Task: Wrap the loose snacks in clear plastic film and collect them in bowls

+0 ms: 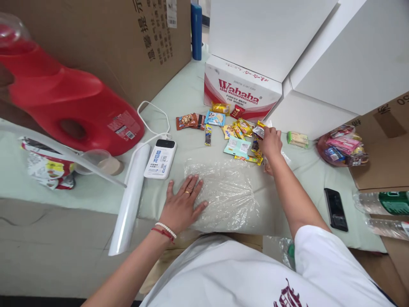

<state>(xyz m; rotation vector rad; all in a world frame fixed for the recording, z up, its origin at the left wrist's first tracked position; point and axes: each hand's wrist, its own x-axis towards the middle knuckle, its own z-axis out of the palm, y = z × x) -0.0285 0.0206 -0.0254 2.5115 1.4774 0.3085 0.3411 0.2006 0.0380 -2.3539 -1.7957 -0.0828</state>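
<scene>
Red plastic first: a big red detergent jug [64, 106] lies on its side at far left, blurred, with a crumpled foil snack bag [47, 168] under it. Moving right, I see a rolled white plastic sheet [131, 196] and a white power bank with blue print [160, 158], its cable looping away behind.

Now the left hand [182, 207]: fingers spread wide, palm flat on the crinkled clear plastic bag [230, 196] lying on the pale green surface [179, 98], pinning its near-left corner. It grips nothing.

Further right, the right hand [271, 143] is over the scatter of small colourful snack packets [233, 128], fingers curled around a little silver-and-dark wrapped packet [258, 131] at the pile's right edge, just in front of the red-and-white Wahaha carton [241, 89].

My read: hold that left palm firm so the bag cannot slide, and pinch the packet cleanly so its neighbours stay put.

Beyond that, a pale wafer packet [298, 139], a red net bag of sweets [343, 147], a black phone [335, 209] and clear water bottles [381, 202] at far right.
</scene>
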